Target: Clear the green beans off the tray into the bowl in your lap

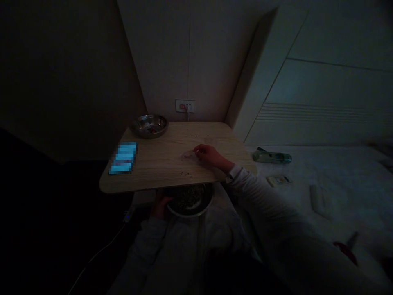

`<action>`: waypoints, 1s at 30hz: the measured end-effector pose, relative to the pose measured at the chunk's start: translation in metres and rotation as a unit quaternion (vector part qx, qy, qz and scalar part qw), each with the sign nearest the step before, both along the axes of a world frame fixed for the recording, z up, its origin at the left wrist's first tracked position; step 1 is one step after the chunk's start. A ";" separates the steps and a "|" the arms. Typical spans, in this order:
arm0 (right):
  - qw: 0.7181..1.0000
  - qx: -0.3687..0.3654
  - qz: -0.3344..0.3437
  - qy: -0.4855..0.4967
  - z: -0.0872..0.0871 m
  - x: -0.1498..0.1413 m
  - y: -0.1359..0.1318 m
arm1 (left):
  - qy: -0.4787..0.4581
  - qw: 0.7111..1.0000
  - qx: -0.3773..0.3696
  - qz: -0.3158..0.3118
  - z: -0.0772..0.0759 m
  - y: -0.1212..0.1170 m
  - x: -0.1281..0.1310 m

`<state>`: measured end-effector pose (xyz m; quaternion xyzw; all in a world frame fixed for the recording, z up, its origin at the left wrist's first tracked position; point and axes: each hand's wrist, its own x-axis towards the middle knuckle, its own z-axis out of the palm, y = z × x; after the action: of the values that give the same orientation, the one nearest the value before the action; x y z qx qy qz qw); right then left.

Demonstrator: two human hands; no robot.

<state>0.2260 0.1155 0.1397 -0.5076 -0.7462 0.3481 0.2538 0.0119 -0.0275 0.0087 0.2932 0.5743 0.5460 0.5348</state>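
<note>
The light is dim. My right hand (210,156) is above the small wooden table (153,164), its fingers pinched on a thin, pale, see-through piece (189,156) that looks like plastic film or tissue. A few dark crumbs (185,174) lie on the tabletop near its front edge. Below that edge, a metal bowl (199,213) rests at my lap, filled with small greenish-grey bits I cannot name for sure. My left hand (161,206) grips the bowl's left side, fingers over the rim. The table edge hides the bowl's far part.
A second metal bowl (149,126) stands at the table's back left, in front of a lit, blurred phone screen (123,158). A wall socket (185,106) holds a plug. On the bed at right lie a green bottle (272,157) and a white phone-like object (279,180).
</note>
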 end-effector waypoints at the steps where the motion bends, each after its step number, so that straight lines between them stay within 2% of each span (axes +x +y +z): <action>1: 1.000 -0.003 -0.009 -0.010 0.001 -0.002 0.003 | -0.016 1.000 -0.011 -0.008 0.000 0.001 0.000; 5: 0.998 0.014 -0.021 -0.055 0.002 -0.010 0.008 | -0.041 0.999 -0.021 -0.007 -0.003 0.003 0.000; 9: 0.997 0.030 0.026 -0.060 0.000 -0.015 0.005 | -0.036 0.999 0.005 0.005 -0.010 0.005 0.002; 12: 0.996 0.022 0.068 -0.054 0.000 -0.015 0.000 | -0.030 1.000 0.001 0.007 -0.007 0.004 0.004; 16: 0.995 0.008 0.087 -0.049 0.002 -0.016 -0.008 | -0.011 1.000 -0.013 -0.001 0.003 0.001 0.004; 24: 0.989 0.017 0.137 -0.056 0.004 -0.018 -0.017 | 0.003 1.000 0.006 0.024 -0.010 0.004 0.004; 30: 0.985 0.000 0.167 -0.043 0.002 -0.016 -0.024 | -0.025 0.999 -0.015 0.031 -0.002 0.003 0.005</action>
<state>0.2101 0.0913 0.1412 -0.3902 -0.8306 0.3636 0.1601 0.0173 -0.0243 0.0065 0.2534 0.5778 0.5606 0.5363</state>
